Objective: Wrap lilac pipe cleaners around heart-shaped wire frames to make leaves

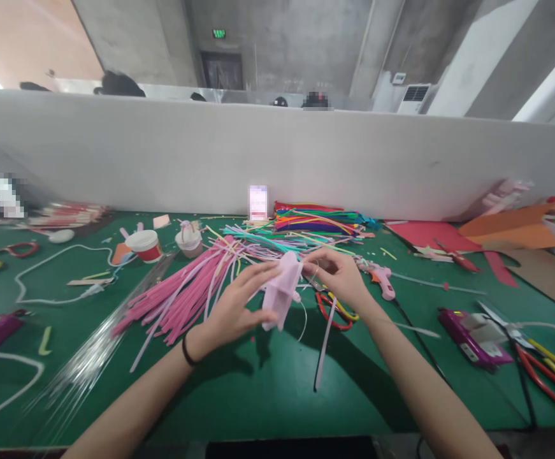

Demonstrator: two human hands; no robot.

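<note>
Above the middle of the green table, my left hand point(241, 296) grips a pale pink box-like craft piece point(281, 293), thumb on its lower end and fingers along its upper left side. The piece is tilted, and its surface looks smooth. My right hand point(337, 274) is closed in a pinch at the upper right edge of the piece. What lies between those fingertips is too small to name. Under the right hand are red-and-yellow-handled scissors point(335, 312) and a pale pipe cleaner point(325, 347). A thin white loop point(304, 322) hangs beside the craft piece.
Pink pipe cleaners point(186, 293) lie fanned out on the left, near clear thin rods point(90, 347). Colourful pipe cleaners point(315, 220) are heaped behind. A pink glue gun point(385, 284), a purple power strip point(473, 338) and large scissors point(540, 363) lie right. A lidded cup point(146, 245) and a phone point(259, 203) stand farther back.
</note>
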